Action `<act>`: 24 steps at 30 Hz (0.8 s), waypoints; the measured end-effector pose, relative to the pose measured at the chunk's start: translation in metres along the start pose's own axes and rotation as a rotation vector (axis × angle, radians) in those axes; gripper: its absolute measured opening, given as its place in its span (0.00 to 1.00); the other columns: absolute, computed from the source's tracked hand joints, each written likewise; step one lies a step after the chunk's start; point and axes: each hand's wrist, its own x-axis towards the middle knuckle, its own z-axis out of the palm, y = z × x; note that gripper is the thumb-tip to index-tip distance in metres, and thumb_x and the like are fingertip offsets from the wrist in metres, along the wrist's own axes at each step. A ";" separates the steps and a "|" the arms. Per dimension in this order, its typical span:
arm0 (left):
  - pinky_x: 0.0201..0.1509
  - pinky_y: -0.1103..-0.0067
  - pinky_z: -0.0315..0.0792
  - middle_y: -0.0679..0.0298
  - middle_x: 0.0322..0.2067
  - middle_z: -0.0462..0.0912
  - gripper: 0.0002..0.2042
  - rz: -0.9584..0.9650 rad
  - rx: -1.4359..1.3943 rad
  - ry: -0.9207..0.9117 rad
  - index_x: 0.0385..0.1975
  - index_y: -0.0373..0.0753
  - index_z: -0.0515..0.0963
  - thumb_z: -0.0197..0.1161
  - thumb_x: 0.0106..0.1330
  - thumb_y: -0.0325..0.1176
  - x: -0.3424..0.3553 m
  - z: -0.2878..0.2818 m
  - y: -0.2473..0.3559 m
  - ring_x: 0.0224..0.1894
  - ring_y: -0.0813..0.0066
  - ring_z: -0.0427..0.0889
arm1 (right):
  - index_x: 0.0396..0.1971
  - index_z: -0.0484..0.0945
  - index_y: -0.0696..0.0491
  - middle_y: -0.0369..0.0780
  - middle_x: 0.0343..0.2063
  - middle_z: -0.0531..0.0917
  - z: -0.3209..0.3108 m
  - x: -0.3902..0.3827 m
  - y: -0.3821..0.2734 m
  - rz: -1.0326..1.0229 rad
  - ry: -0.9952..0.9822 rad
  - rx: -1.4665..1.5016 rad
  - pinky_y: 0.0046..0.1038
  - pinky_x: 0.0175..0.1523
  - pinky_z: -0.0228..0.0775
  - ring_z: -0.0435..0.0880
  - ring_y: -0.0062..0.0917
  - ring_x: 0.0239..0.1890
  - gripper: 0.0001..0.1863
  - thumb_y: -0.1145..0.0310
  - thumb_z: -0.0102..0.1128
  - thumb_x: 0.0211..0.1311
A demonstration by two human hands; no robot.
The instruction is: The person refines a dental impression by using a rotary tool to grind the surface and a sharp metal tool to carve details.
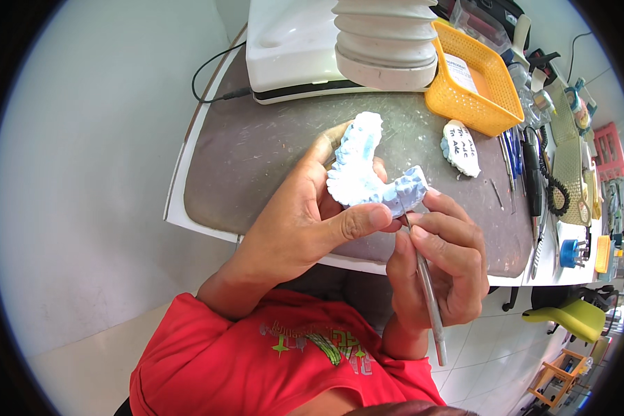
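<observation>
A pale blue-white plaster dental model (359, 163), curved like an arch with tooth shapes, is held above the near part of the bench. My left hand (301, 208) grips it from the left side, thumb along its near edge. In my right hand (445, 260) is a slim metal carving tool (430, 298), held like a pen with its handle slanting down toward me. The tool's thin tip meets the right end of the model, where my right fingertips also rest close. Part of the left fingers is hidden behind the model.
A white suction machine (295, 52) with a ribbed hose (385, 41) stands at the back. To its right is a yellow basket (475, 76). A second plaster piece with handwriting (460, 149) lies on the grey mat (256, 152). Hand tools and a black handpiece (532, 173) line the right side.
</observation>
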 end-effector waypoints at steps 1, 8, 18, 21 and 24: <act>0.61 0.77 0.71 0.62 0.51 0.73 0.43 0.004 0.000 -0.002 0.71 0.31 0.50 0.73 0.63 0.32 0.000 0.000 0.000 0.56 0.76 0.74 | 0.31 0.81 0.54 0.42 0.30 0.86 0.000 0.000 0.000 0.004 -0.003 -0.002 0.36 0.46 0.85 0.89 0.39 0.38 0.14 0.83 0.75 0.43; 0.63 0.74 0.70 0.56 0.55 0.73 0.48 -0.016 -0.025 0.012 0.71 0.29 0.49 0.76 0.59 0.38 0.001 -0.001 -0.002 0.58 0.70 0.74 | 0.31 0.82 0.53 0.40 0.30 0.86 -0.001 0.000 -0.001 0.027 -0.022 -0.020 0.34 0.44 0.84 0.89 0.39 0.39 0.14 0.82 0.76 0.44; 0.62 0.80 0.66 0.63 0.51 0.72 0.42 -0.007 0.029 -0.010 0.71 0.31 0.50 0.71 0.66 0.37 0.001 -0.007 -0.005 0.55 0.78 0.72 | 0.29 0.82 0.53 0.39 0.28 0.86 0.003 0.001 -0.002 0.030 -0.023 -0.047 0.33 0.42 0.84 0.89 0.39 0.37 0.14 0.81 0.76 0.42; 0.61 0.80 0.67 0.63 0.52 0.72 0.42 -0.016 0.011 -0.007 0.71 0.30 0.50 0.70 0.66 0.37 0.001 -0.006 -0.005 0.55 0.78 0.72 | 0.29 0.82 0.53 0.39 0.28 0.86 0.004 0.001 -0.001 0.026 -0.014 -0.055 0.33 0.41 0.84 0.89 0.39 0.37 0.13 0.82 0.75 0.42; 0.61 0.80 0.68 0.63 0.52 0.72 0.42 -0.017 -0.001 0.006 0.71 0.30 0.49 0.70 0.66 0.38 0.001 -0.006 -0.006 0.55 0.78 0.72 | 0.28 0.82 0.53 0.39 0.27 0.85 0.004 0.001 -0.001 0.024 -0.013 -0.056 0.32 0.41 0.84 0.89 0.39 0.36 0.13 0.82 0.75 0.42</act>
